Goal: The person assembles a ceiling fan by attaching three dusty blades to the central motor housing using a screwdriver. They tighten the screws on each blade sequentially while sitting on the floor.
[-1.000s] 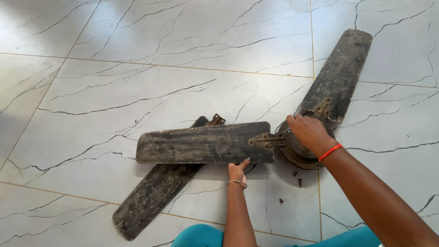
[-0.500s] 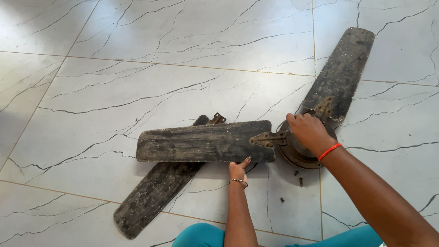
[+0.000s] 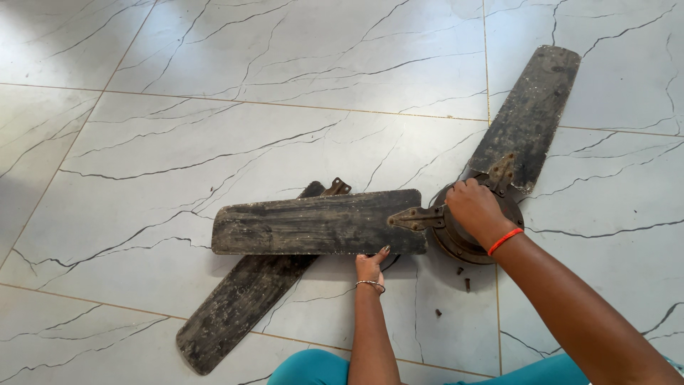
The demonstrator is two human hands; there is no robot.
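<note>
2 hands: both on a dirty ceiling fan (image 3: 399, 221) lying on the tiled floor (image 3: 214, 128).
Left hand (image 3: 370, 267): fingertips pressed against the middle blade's (image 3: 313, 222) near edge, fingers loosely together.
Right hand (image 3: 476, 209): curled over the motor hub (image 3: 467, 242), gripping it.

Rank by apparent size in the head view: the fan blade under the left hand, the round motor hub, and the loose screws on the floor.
1. Fan blade, touched at its lower edge by the left hand: largest.
2. Motor hub, partly hidden under the right hand.
3. Loose screws on the tiled floor: smallest by far.
</note>
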